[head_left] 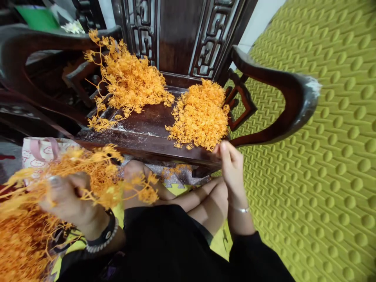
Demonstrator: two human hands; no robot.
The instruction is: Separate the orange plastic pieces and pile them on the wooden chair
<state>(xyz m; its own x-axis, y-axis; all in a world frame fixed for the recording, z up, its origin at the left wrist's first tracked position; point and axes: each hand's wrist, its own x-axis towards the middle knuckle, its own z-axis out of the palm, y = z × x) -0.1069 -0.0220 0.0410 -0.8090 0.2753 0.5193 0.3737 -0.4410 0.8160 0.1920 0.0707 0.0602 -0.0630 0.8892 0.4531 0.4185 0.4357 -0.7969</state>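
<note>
Yellow textured mat (331, 156) right side, carved dark wood chair (152, 121) ahead. On the seat: loose orange pile (132, 82) at the back-left corner, some stems hanging past the left edge; denser pile (202, 113) toward the right edge, reaching the front. Left hand (69, 199) closed on an orange bunch (108, 164), front-left of the seat. Right hand (229, 156) pinched at the front-right corner, by the denser pile; can't tell if anything's in the fingers. Tote (38, 150) left, behind the bunch.
</note>
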